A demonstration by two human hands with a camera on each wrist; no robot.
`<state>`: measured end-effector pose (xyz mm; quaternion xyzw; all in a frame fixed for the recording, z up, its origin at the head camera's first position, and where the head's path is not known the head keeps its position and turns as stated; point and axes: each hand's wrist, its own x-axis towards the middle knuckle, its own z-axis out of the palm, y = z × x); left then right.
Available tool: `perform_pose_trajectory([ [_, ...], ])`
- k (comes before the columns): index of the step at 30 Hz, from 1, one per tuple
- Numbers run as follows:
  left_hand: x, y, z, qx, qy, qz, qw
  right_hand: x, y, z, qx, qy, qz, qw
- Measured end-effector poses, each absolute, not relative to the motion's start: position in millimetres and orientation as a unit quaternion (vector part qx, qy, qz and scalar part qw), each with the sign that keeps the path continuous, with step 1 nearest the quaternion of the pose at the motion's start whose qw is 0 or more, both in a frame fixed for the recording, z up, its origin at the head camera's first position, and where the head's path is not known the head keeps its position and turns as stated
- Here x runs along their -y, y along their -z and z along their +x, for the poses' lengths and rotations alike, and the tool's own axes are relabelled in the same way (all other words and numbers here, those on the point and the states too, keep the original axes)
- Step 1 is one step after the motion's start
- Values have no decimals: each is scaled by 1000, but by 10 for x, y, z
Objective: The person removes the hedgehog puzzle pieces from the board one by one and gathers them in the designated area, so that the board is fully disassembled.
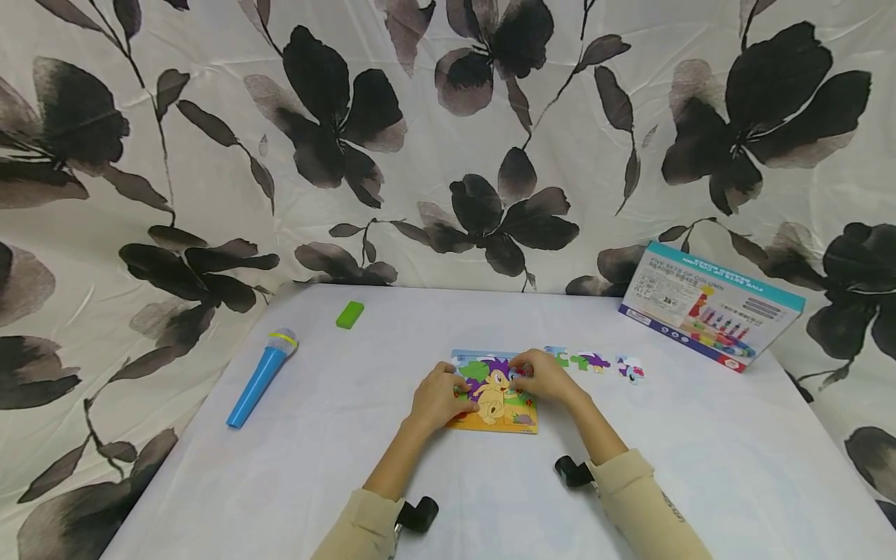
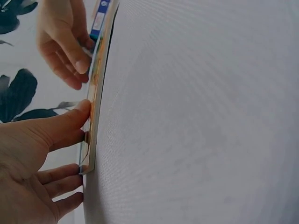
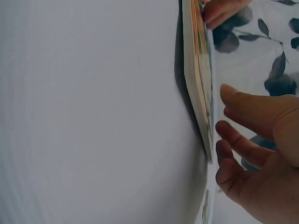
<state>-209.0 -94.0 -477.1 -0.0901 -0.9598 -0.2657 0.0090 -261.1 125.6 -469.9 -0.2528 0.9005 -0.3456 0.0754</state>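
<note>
Left hand: fingers extended, touching puzzle board
Right hand: at board's far right corner; cannot tell if gripping
Loose pieces: right of board, on surface

Puzzle partly covered, box print illegible

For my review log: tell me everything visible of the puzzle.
The puzzle is a thin rectangular board, apparently card, picturing a purple-haired cartoon figure, with green and an orange lower border. Its edge looks pale. It lies flat on the white table; the left hand touches it, and the right hand is at its far right corner, contact unclear.
</note>
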Motion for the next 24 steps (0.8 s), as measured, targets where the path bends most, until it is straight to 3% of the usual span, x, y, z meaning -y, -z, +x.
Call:
perform_pose_trajectory([
  [18, 908, 4759, -2072, 963, 255, -87, 0, -1180, 4679, -2530, -914, 308, -244, 103],
  [24, 839, 4752, -2037, 968, 207, -139, 33, -1184, 4686, -2494, -916, 304, -245, 95],
])
